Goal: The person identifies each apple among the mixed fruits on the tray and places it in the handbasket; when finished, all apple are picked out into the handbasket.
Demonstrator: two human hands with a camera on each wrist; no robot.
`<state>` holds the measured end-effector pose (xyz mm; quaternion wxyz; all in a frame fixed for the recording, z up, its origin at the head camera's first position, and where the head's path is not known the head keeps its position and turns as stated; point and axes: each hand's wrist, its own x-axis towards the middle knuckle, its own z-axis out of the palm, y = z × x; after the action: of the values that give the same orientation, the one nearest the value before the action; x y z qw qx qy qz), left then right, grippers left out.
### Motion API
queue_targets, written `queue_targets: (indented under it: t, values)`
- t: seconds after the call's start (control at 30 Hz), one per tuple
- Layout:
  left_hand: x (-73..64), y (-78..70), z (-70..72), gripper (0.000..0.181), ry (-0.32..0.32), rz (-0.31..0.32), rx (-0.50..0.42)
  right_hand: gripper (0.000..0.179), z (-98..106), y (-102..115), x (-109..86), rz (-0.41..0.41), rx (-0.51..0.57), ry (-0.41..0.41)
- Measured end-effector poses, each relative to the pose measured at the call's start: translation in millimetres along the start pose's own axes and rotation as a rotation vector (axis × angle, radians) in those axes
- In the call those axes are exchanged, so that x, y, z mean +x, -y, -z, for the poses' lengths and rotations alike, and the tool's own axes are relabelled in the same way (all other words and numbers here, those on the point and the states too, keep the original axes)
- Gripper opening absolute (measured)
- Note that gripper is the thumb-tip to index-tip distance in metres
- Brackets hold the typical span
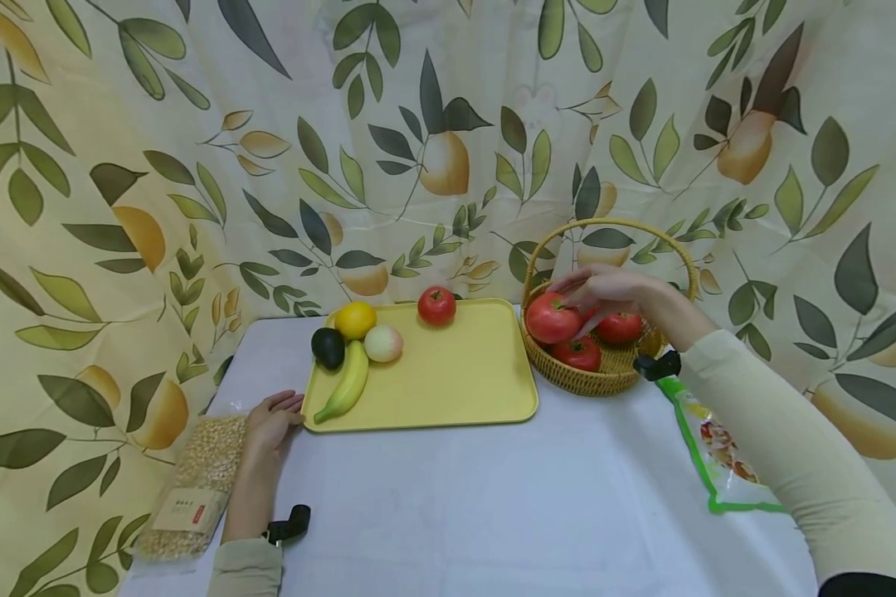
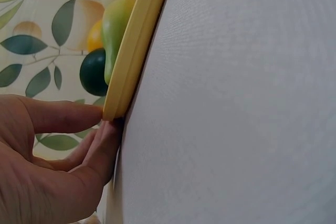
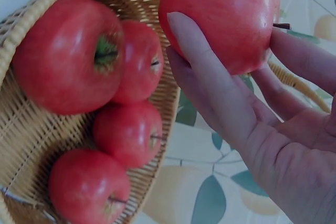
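My right hand (image 1: 605, 290) grips a red apple (image 3: 226, 19) between thumb and fingers, up at the left side of the wicker basket (image 1: 578, 383). Several more red apples (image 3: 68, 59) lie inside the basket, stems showing in the right wrist view. At the front left corner of the yellow tray (image 1: 448, 398), my left hand (image 1: 272, 423) pinches the rim, thumb at the edge and fingers lower down. On the tray's left part sit a lemon (image 1: 356, 319), an avocado (image 1: 328, 348), a banana (image 1: 346, 385) and a pale peach (image 1: 383, 343). A round red fruit (image 1: 436, 306) stands by its back edge.
Left of my left forearm lies a clear bag of pale grains or beans (image 1: 197, 473). A green-edged food packet (image 1: 724, 456) is partly under my right arm. The basket's tall handle (image 1: 608, 222) arches above my right hand. Behind the white-covered table (image 1: 478, 506) hangs a leaf-print curtain.
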<state>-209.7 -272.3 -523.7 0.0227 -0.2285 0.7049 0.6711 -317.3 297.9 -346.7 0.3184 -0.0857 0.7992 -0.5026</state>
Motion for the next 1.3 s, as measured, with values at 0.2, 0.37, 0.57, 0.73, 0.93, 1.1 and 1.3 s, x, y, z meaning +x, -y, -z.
queue_targets:
  t: [0.2, 0.37, 0.57, 0.73, 0.93, 1.1, 1.3]
  values:
    - [-2.3, 0.5, 0.1, 0.067, 0.003, 0.004, -0.003, 0.056, 9, -7, -9.3, -0.019, 0.008, -0.027]
    - [-3.2, 0.2, -0.2, 0.067, -0.005, 0.012, -0.014, 0.056, 17, -13, -16.0, -0.034, -0.012, -0.061]
    - [-2.7, 0.6, -0.6, 0.067, -0.013, 0.001, -0.012, 0.056, 24, -21, -22.2, -0.058, -0.055, -0.082]
    - [-3.2, 0.2, -1.5, 0.067, -0.010, 0.002, -0.012, 0.059, 30, -27, -29.0, -0.059, -0.067, -0.095]
    - [-5.2, 0.2, -0.5, 0.067, -0.017, 0.014, 0.003, 0.057, 36, -39, -35.6, -0.058, -0.079, -0.086]
    - [-3.7, -1.2, -1.2, 0.067, -0.018, 0.023, 0.008, 0.056, 42, -45, -39.4, -0.058, -0.107, -0.084]
    - [-3.2, -2.8, -2.4, 0.067, -0.014, 0.026, 0.001, 0.056, 50, -49, -42.4, -0.102, -0.135, -0.123]
